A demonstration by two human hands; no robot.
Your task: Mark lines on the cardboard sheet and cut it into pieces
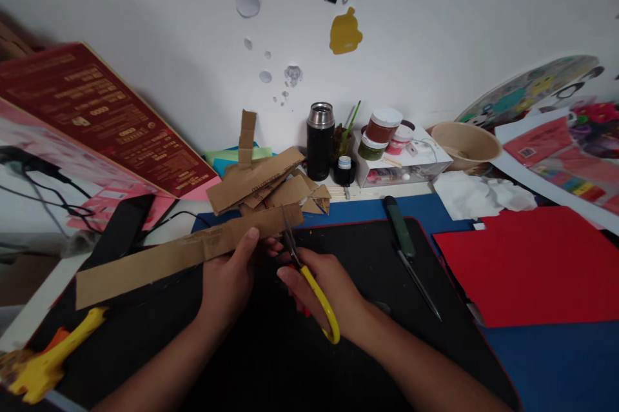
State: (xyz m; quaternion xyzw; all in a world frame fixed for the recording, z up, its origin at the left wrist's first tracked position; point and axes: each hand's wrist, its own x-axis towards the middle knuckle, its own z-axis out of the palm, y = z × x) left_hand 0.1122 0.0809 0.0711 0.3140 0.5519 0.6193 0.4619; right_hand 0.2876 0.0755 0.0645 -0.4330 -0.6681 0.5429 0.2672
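A long brown cardboard strip (159, 265) slants across the left and middle of the mat. My left hand (231, 273) is closed on it near its right end, thumb on top and fingers underneath. My right hand (329, 286) grips scissors (320, 302) with yellow handles. Their blades meet the strip close to its right end, one blade showing above the cardboard. Some of the right fingers are hidden behind the handles. Just beyond the strip lies a heap of cardboard offcuts (261, 181).
A green-handled knife (401, 231) lies on the black mat (377, 360). Red sheets (536, 270) are at right. Along the wall stand a black flask (320, 144), paint jars (384, 125) and a bowl (467, 141). At left are a leaning red box panel (106, 115) and a yellow toy (58, 357).
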